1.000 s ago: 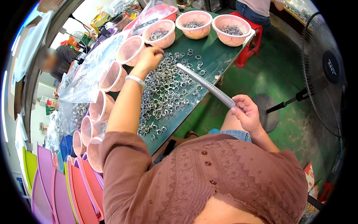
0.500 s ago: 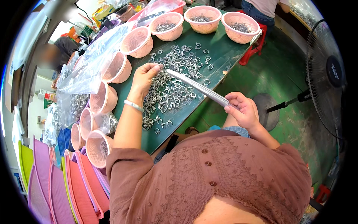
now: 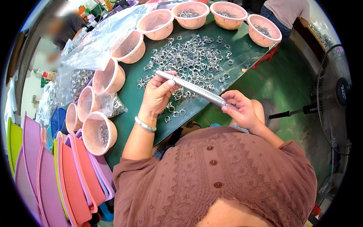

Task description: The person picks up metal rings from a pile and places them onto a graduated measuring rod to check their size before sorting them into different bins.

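A silver ring mandrel (image 3: pixel 197 89), a tapered metal rod with marks along it, slants over the near side of the table. My right hand (image 3: pixel 243 110) is closed round its thick end. Around the thin end, my left hand (image 3: pixel 159 94) is closed, its thumb lying along the rod. A small ring (image 3: pixel 174 78) seems to sit on the mandrel at the left thumb, though fingers partly hide it. Beneath and beyond spreads a heap of silver rings (image 3: pixel 196 56) on the green table (image 3: pixel 236 64).
Pink baskets (image 3: pixel 155 25) curve along the table's left and far sides, several holding rings. Clear plastic bags (image 3: pixel 89 53) lie behind them. Stacked coloured baskets (image 3: pixel 68 178) stand at the lower left. A fan (image 3: pixel 332 90) is on the right; another person (image 3: pixel 283 15) sits at the far right.
My left hand has moved from beyond the mandrel's tip onto its thin end, bringing the ring to it. The right hand keeps its hold. The whole view has shifted slightly.
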Demonstrator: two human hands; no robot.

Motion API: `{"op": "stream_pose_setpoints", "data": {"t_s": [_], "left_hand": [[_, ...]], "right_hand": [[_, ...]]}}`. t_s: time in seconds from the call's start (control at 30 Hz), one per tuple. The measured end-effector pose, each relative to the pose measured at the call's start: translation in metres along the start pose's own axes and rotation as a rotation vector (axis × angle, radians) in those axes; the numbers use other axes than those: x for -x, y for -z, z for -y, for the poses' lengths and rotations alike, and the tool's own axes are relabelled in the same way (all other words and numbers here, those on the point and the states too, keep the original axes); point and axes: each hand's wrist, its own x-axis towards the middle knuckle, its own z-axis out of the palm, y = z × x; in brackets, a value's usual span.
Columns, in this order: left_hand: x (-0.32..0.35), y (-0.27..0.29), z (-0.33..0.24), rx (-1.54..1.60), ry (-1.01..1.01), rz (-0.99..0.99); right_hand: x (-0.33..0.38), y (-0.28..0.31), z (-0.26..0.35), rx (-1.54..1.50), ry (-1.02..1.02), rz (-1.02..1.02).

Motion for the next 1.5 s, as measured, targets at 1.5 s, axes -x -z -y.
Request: {"op": "stream_pose_setpoints", "data": {"t_s": [1.5], "left_hand": [[0.098,0.036,-0.131,-0.927,-1.070,-0.925]], "right_hand": [[-0.006,-0.033,0.002,0.107,0.048,0.138]]}}
